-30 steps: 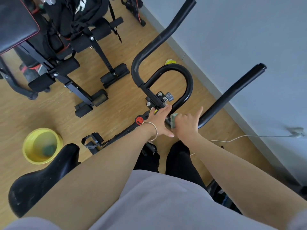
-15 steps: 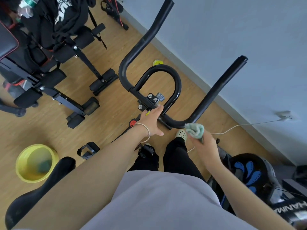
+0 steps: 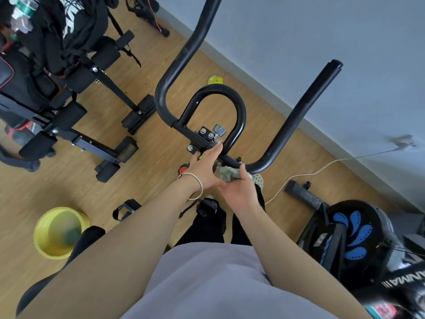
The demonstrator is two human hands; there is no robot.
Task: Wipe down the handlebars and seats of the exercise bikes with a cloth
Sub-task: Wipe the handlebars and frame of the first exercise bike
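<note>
The exercise bike's black handlebars fill the middle of the view, with two long horns and an inner loop. My left hand, a thin bangle at the wrist, lies flat against the bolted centre clamp with its fingers extended. My right hand is closed on a crumpled pale green cloth and presses it on the crossbar just right of the clamp. The bike's black seat shows at the lower left, partly behind my left arm.
A yellow basin with water and a dark cloth sits on the wooden floor at left. A black weight bench draped with clothes stands behind it. A second machine with a black-and-blue flywheel is at right, beside a white cable and the grey wall.
My right hand brought the cloth off the bar to the right half a second ago, then back onto the crossbar beside the clamp. My left hand stayed at the clamp.
</note>
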